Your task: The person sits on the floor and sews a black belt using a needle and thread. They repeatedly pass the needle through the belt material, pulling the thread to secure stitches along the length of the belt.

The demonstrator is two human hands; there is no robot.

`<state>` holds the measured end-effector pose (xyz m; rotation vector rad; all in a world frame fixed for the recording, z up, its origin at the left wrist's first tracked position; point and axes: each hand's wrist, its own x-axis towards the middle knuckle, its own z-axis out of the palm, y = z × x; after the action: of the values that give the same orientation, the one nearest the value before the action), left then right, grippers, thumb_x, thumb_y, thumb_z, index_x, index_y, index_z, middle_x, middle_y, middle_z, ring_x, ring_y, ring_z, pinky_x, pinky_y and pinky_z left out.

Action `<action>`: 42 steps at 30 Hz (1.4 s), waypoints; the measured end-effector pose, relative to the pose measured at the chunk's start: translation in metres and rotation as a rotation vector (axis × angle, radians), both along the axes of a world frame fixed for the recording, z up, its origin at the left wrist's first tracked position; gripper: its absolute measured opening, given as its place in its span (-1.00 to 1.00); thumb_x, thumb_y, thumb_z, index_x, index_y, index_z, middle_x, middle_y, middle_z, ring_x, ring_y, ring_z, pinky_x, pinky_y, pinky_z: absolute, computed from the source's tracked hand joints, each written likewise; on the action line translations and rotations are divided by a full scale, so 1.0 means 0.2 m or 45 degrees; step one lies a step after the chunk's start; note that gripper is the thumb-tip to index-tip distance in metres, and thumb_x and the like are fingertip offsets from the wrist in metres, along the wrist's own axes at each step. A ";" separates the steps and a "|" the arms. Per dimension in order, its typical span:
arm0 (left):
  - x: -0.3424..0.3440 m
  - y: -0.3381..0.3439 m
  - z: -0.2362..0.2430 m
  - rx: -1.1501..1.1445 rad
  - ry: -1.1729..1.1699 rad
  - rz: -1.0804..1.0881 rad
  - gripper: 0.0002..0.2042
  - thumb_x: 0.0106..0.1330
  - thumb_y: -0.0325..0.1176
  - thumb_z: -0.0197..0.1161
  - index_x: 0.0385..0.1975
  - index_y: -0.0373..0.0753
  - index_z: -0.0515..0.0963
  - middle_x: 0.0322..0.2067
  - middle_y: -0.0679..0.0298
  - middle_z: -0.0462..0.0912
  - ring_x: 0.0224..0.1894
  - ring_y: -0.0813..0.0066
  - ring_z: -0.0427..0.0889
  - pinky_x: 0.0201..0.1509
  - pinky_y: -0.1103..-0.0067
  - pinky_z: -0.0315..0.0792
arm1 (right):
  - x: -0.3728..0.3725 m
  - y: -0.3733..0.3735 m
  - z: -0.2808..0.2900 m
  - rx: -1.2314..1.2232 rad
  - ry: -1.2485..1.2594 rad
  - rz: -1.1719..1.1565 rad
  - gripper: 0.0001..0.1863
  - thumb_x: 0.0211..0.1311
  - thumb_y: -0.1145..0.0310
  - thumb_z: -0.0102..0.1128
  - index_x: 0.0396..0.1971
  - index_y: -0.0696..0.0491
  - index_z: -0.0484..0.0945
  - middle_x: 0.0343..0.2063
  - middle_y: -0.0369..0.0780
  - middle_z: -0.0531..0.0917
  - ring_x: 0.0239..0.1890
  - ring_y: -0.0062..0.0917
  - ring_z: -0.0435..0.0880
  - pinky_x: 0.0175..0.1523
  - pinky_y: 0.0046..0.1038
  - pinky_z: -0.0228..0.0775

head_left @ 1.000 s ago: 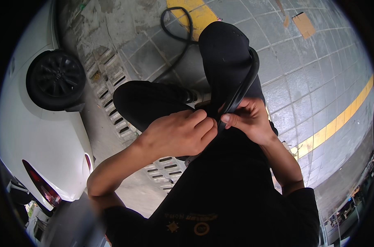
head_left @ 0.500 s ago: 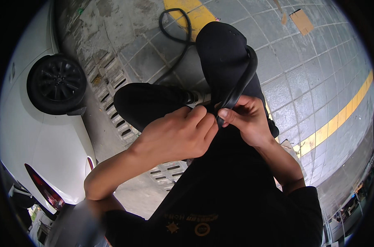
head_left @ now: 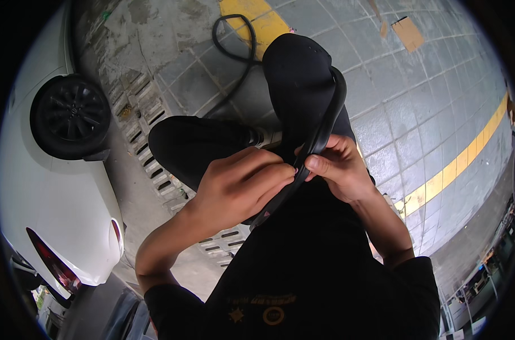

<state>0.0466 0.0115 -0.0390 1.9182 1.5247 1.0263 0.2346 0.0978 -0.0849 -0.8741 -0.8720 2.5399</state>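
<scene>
A long black rubber seal strip [head_left: 329, 116] runs over my raised right knee and slants down to the left across my lap. My right hand [head_left: 342, 173] is closed round it, thumb on top and fingers behind. My left hand [head_left: 240, 184] is closed too, its fingertips pinched at the strip's left edge beside my right thumb. A tiny pinkish spot shows at those fingertips, too small to name. Below my left hand the strip's lower end comes out, with a small pink mark on it. More of the black strip lies looped on the floor beyond my knees.
To the left stands a white car [head_left: 59, 192] with a black wheel [head_left: 70, 117]. A slotted drain grate [head_left: 150, 148] runs beside my left leg. Grey floor tiles carry a yellow line [head_left: 456, 170] on the right. A cardboard piece [head_left: 407, 35] lies at the far right.
My left hand has shifted down and left, its fingers now straighter along the strip. The strip's lower end, hidden before, now shows below it. My right hand still grips the strip.
</scene>
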 end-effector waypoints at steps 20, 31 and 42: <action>-0.04 -0.04 0.00 0.229 0.212 -0.185 -0.79 -0.03 -0.59 0.30 -0.34 -0.37 0.55 -0.38 0.23 0.48 -0.48 0.41 0.57 -0.53 0.62 0.49 | -0.03 -0.06 0.05 -0.120 0.180 -0.116 -0.86 0.19 0.48 0.23 -0.27 0.20 0.59 -0.40 -0.23 0.67 -0.33 -0.64 0.63 -0.20 -0.61 0.48; 0.03 -0.01 -0.01 -0.001 -0.259 0.123 -0.77 -0.06 -0.65 0.37 -0.39 -0.26 0.58 -0.33 0.25 0.56 -0.44 0.45 0.58 -0.46 0.63 0.47 | -0.05 -0.05 0.08 0.047 0.095 -0.012 -0.72 0.18 0.52 0.24 -0.11 0.20 0.49 -0.28 -0.26 0.61 -0.21 -0.65 0.59 -0.11 -0.59 0.46; 0.04 0.01 0.04 0.024 -0.159 0.002 -0.74 -0.02 -0.68 0.37 -0.34 -0.30 0.52 -0.40 0.17 0.64 -0.35 0.29 0.65 -0.36 0.54 0.57 | -0.02 0.00 0.10 -0.077 -0.062 0.040 -0.74 0.18 0.46 0.25 -0.14 0.20 0.52 -0.25 -0.19 0.62 -0.36 -0.63 0.63 -0.26 -0.62 0.56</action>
<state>0.0540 0.0127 -0.0305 1.8295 1.4521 1.1426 0.2298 0.0974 -0.0646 -0.9514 -0.8336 2.5938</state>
